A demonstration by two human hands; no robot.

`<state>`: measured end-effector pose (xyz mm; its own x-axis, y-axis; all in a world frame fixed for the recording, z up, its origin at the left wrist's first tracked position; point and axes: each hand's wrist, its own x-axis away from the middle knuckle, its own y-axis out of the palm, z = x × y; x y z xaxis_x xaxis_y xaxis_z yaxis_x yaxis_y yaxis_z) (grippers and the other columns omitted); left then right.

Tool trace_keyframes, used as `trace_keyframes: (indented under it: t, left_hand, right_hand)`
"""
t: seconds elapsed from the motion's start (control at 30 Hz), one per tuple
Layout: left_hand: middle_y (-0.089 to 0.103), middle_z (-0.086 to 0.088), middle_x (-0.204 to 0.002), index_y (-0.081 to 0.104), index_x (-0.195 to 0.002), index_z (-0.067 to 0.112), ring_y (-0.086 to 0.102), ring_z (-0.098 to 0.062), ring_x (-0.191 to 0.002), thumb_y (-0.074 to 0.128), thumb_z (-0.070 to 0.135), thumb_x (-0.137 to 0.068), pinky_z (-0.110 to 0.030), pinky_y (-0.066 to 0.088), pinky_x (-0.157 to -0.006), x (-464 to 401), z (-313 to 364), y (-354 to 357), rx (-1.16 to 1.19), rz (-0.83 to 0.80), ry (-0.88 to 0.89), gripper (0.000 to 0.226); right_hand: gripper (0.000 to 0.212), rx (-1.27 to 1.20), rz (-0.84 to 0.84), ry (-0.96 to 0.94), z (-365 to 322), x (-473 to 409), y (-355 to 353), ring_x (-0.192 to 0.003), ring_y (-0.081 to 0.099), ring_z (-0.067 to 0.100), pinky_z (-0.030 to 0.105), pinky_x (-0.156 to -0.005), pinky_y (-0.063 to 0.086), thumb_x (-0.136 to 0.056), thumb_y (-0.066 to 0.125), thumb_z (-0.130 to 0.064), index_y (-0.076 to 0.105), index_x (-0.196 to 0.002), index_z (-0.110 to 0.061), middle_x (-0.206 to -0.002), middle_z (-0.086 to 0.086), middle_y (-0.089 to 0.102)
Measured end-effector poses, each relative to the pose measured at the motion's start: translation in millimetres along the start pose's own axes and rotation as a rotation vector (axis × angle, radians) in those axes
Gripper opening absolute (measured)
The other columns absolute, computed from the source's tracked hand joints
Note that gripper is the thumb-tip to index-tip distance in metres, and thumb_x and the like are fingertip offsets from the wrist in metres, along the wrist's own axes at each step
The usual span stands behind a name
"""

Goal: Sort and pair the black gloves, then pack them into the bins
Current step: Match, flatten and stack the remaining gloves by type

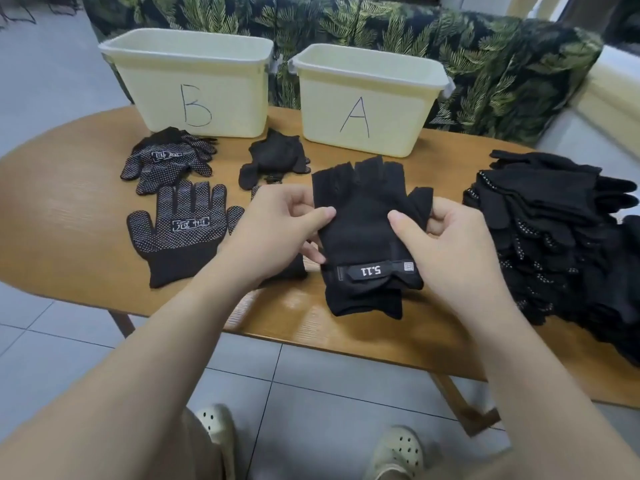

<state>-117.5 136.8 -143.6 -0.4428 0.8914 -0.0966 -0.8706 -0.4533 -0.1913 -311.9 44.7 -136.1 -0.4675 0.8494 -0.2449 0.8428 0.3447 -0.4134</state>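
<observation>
Centrally, head view: a black fingerless glove [367, 216], strap marked "5.11", is held above the near edge of the wooden table [69, 188]. Left hand [277, 223] pinches the glove's left edge between thumb and curled fingers; right hand [446, 237] grips its right edge, thumb on top, fingers curled beneath. Relative to this glove: bin "A" [367, 98] stands just behind it; bin "B" [194, 84] behind and to the left. A dotted glove [180, 233] lies flat to the left, palm up; a heap of dotted gloves [169, 161] lies behind that one; a plain black bundle [273, 161] lies behind-left. A large stack of unsorted gloves [561, 237] sits to the right.
</observation>
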Motion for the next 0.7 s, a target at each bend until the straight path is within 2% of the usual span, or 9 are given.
trace_keyframes:
  t: [0.07, 0.13, 0.23, 0.37, 0.5, 0.57, 0.63, 0.7]
  left_hand:
    - [0.076, -0.015, -0.076, 0.068, -0.092, -0.001, 0.072, -0.036, -0.066, 0.065, 0.011, -0.099, -0.044, 0.061, -0.065, -3, -3, -1, -0.054, -0.008, -0.024, 0.015]
    - [0.075, -0.014, -0.073, 0.067, -0.091, -0.004, 0.071, -0.041, -0.065, 0.066, 0.013, -0.098, -0.058, 0.061, -0.072, -5, -6, -2, -0.097, -0.009, -0.05, 0.019]
    - [0.074, -0.016, -0.069, 0.062, -0.088, -0.008, 0.071, -0.04, -0.063, 0.068, 0.016, -0.097, -0.064, 0.058, -0.073, -6, -6, -1, -0.13, 0.002, -0.07, 0.026]
    - [0.073, -0.014, -0.067, 0.061, -0.1, -0.011, 0.071, -0.037, -0.06, 0.069, 0.016, -0.097, -0.061, 0.06, -0.075, -7, -7, 1, -0.174, 0.003, -0.088, 0.029]
    - [0.073, -0.011, -0.064, 0.061, -0.097, -0.005, 0.071, -0.034, -0.057, 0.072, 0.014, -0.095, -0.056, 0.062, -0.074, -10, -10, 1, -0.187, 0.018, -0.109, 0.021]
    - [0.072, -0.01, -0.062, 0.06, -0.093, 0.003, 0.071, -0.032, -0.055, 0.072, 0.014, -0.094, -0.048, 0.062, -0.073, -10, -11, 2, -0.219, 0.025, -0.11, 0.017]
    - [0.072, -0.007, -0.061, 0.059, -0.089, 0.008, 0.071, -0.03, -0.054, 0.072, 0.015, -0.095, -0.039, 0.059, -0.067, -10, -11, 3, -0.268, 0.031, -0.105, 0.016]
    - [0.071, -0.003, -0.06, 0.059, -0.086, 0.011, 0.069, -0.026, -0.051, 0.072, 0.016, -0.095, -0.03, 0.051, -0.061, -10, -13, 5, -0.326, 0.033, -0.092, 0.016]
  right_hand:
    - [0.021, 0.079, -0.005, 0.003, 5, 1, 2, -0.088, 0.069, 0.038, 0.053, -0.077, 0.057, -0.094, 0.067, -0.032, 0.069, -0.093, -0.011, -0.091, 0.019, 0.073]
    - [0.02, 0.113, -0.005, 0.01, 8, 2, 5, -0.087, 0.069, 0.035, 0.049, -0.077, 0.057, -0.093, 0.067, -0.032, 0.07, -0.092, -0.012, -0.089, 0.017, 0.073]
    - [0.023, 0.169, 0.019, 0.001, 12, 2, 7, -0.077, 0.064, 0.034, 0.04, -0.07, 0.053, -0.093, 0.069, -0.032, 0.068, -0.084, -0.011, -0.075, 0.018, 0.064]
    - [0.037, 0.224, 0.015, 0.02, 18, 1, 6, -0.059, 0.049, 0.028, 0.035, -0.06, 0.044, -0.092, 0.072, -0.032, 0.058, -0.073, -0.003, -0.061, 0.016, 0.051]
    - [0.043, 0.239, 0.002, 0.061, 20, -1, 6, -0.057, 0.057, 0.031, 0.036, -0.064, 0.051, -0.091, 0.073, -0.033, 0.056, -0.072, 0.001, -0.054, 0.015, 0.053]
    - [0.046, 0.249, 0.009, 0.093, 20, -1, 7, -0.054, 0.058, 0.028, 0.035, -0.062, 0.051, -0.093, 0.071, -0.033, 0.047, -0.064, -0.005, -0.048, 0.005, 0.047]
    - [0.049, 0.255, 0.003, 0.127, 20, -1, 8, -0.058, 0.062, 0.036, 0.035, -0.06, 0.05, -0.095, 0.066, -0.035, 0.039, -0.063, -0.011, -0.051, 0.006, 0.046]
    - [0.049, 0.245, -0.006, 0.155, 19, -1, 9, -0.057, 0.059, 0.038, 0.034, -0.056, 0.046, -0.098, 0.06, -0.041, 0.04, -0.066, -0.008, -0.052, 0.007, 0.045]
